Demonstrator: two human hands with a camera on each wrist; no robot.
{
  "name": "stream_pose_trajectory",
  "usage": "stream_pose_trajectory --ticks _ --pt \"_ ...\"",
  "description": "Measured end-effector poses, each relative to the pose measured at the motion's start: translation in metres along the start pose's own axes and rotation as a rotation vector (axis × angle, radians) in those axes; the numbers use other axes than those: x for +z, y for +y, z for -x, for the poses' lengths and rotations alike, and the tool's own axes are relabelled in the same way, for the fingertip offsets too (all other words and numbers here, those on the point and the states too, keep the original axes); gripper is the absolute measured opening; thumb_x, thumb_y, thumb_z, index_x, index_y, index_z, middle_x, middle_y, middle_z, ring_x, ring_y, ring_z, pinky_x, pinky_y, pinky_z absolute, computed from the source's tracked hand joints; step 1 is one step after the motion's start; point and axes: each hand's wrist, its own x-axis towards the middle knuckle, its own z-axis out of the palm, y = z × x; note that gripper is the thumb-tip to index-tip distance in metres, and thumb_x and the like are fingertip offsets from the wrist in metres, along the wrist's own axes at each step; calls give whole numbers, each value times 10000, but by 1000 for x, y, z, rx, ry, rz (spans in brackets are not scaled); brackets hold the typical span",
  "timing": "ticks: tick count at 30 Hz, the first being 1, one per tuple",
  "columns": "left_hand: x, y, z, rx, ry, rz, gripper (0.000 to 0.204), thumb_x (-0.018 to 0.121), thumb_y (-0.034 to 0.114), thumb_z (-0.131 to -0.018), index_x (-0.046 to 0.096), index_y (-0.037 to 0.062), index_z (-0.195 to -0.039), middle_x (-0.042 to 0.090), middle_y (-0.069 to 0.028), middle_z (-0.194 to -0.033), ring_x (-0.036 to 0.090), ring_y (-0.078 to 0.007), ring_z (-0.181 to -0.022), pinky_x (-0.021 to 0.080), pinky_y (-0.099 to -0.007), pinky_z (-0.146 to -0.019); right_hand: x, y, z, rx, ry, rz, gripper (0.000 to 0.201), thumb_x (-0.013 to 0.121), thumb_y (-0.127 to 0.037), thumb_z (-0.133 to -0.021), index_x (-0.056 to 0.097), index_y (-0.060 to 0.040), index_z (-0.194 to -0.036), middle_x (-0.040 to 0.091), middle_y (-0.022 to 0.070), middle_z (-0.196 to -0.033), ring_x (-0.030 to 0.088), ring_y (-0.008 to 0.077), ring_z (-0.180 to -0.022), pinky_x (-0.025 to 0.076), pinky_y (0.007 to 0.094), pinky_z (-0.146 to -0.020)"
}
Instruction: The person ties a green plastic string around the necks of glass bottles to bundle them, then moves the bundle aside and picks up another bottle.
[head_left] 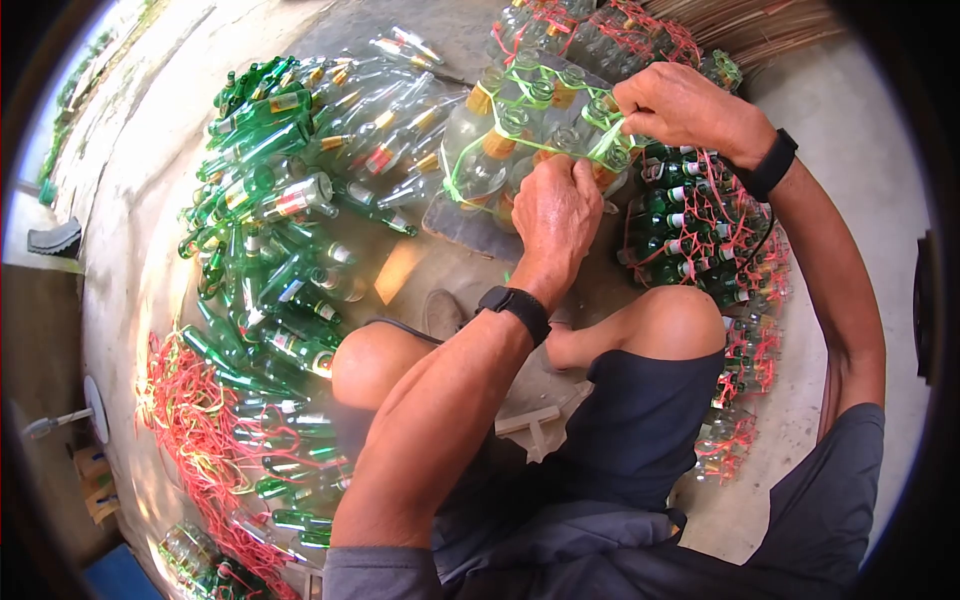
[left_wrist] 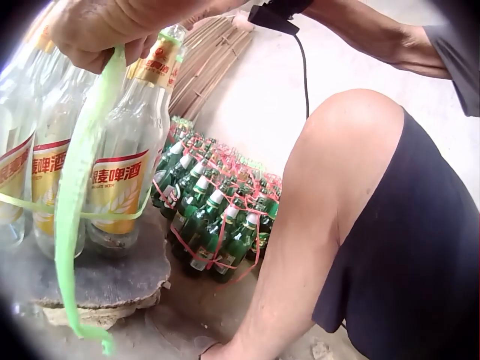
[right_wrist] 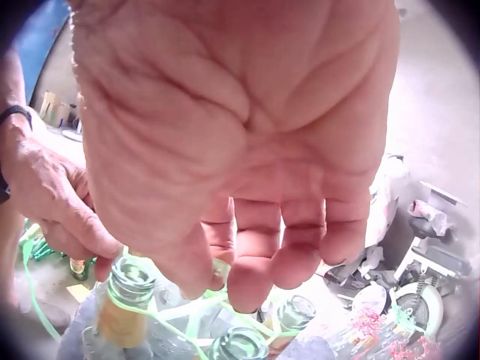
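A bundle of clear glass bottles [head_left: 478, 170] with yellow labels stands upright on a low dark stand [head_left: 455, 232]. Green plastic strap [head_left: 465, 150] runs round the bottles and between their necks. My left hand [head_left: 557, 208] pinches the strap at the near side of the bundle. From that hand a loose length of green strap [left_wrist: 69, 195] hangs past the labels in the left wrist view. Over the bundle's right side, my right hand [head_left: 685, 112] grips another part of the strap with curled fingers. Bottle necks [right_wrist: 133, 281] show just below the right fingers in the right wrist view.
Loose green bottles [head_left: 262, 190] lie heaped on the floor at left, beside loose clear ones [head_left: 400, 130]. Below them is a pile of red strap [head_left: 190, 430]. Green bottles tied with red strap [head_left: 675, 225] stand at right. Bundled sticks [left_wrist: 210, 64] lean against the wall.
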Motion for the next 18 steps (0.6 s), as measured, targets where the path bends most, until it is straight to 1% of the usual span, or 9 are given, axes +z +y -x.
stream_pose_trajectory --ticks 1,2,4,5,7,8,10,13,18 --pt "0 1 0 2 10 8 397 585 320 -991 702 -35 -858 687 -273 -816 679 -481 -829 520 -520 -779 -2 3 -3 26 -57 -102 199 719 -199 -844 629 -22 -845 662 181 -789 658 405 -827 508 493 -744" --pt "0 1 0 3 10 9 397 585 320 -991 702 -35 -858 687 -273 -816 679 -481 -829 520 -520 -779 -2 5 -6 27 -57 -101 199 719 -199 -844 629 -22 -845 662 181 -789 658 405 -827 508 493 -744" --pt "1 2 -1 -29 -2 49 380 556 278 -970 695 -54 -847 688 -318 -863 675 -517 -879 516 -582 -806 2 9 -9 76 -68 -82 214 717 -213 -853 624 -21 -834 658 178 -778 652 411 -825 489 500 -726" --pt "1 2 -1 -29 -4 50 380 556 278 -970 695 -54 -847 688 -318 -863 675 -517 -879 516 -582 -806 5 10 -10 77 -69 -82 214 717 -213 -853 624 -21 -834 658 178 -778 652 411 -825 489 500 -726" --pt "2 1 -3 -20 -22 11 379 547 271 -968 688 -58 -844 686 -324 -864 673 -526 -881 514 -587 -810 12 13 -12 74 23 -142 203 681 -216 -889 627 -26 -843 662 179 -791 650 420 -837 488 514 -728" --pt "2 0 -3 -20 -22 12 379 547 271 -968 688 -58 -844 686 -324 -864 673 -526 -881 514 -587 -810 16 16 -13 74 22 -141 203 681 -216 -889 627 -26 -843 662 179 -791 650 420 -837 488 514 -728" --pt "1 1 -2 -24 -15 21 378 545 273 -971 685 -59 -857 685 -327 -870 670 -532 -886 513 -593 -818 25 22 -15 1 85 -150 217 648 -209 -947 577 -16 -881 603 188 -750 609 429 -777 466 491 -686" --pt "0 3 -1 -25 -1 39 373 547 272 -974 683 -59 -871 687 -329 -882 671 -533 -892 515 -595 -826 35 27 -17 -56 128 -146 177 609 -183 -976 561 -17 -939 632 188 -803 622 429 -822 472 499 -708" --pt "1 7 -1 -42 -9 35 359 550 262 -979 688 -55 -886 689 -329 -892 673 -531 -902 518 -594 -834 46 27 -26 -11 129 -134 154 571 -165 -1002 542 -14 -990 644 202 -840 632 443 -872 472 524 -736"
